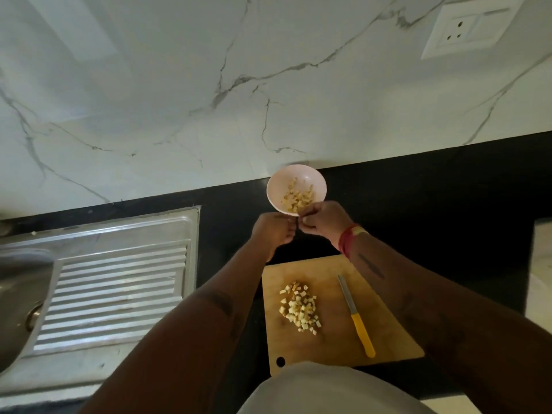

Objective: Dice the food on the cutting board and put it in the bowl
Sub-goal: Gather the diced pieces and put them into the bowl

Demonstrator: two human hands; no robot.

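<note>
Beyond the cutting board (334, 348), against the marble wall (179, 100), your pink bowl (279, 182) stands on the black desk (433, 204) with a small heap of diced food (298, 198) inside. Your left hand (273, 231) and right hand (324, 219) meet at the bowl's near rim, fingers curled and fingertips touching each other; whether they pinch any pieces cannot be told. A red band (348, 239) circles your right wrist. On the cutting board, a pile of cubes (300, 307) lies left of centre. Right of that pile, the knife (357, 315) rests flat on the board, yellow handle toward you, blade pointing toward the bowl, apart from the cubes. Left of the board, the ribbed steel drainer (119, 288) of the sink adjoins the desk. Above and right of the bowl, a wall socket (469, 28) is mounted.
</note>
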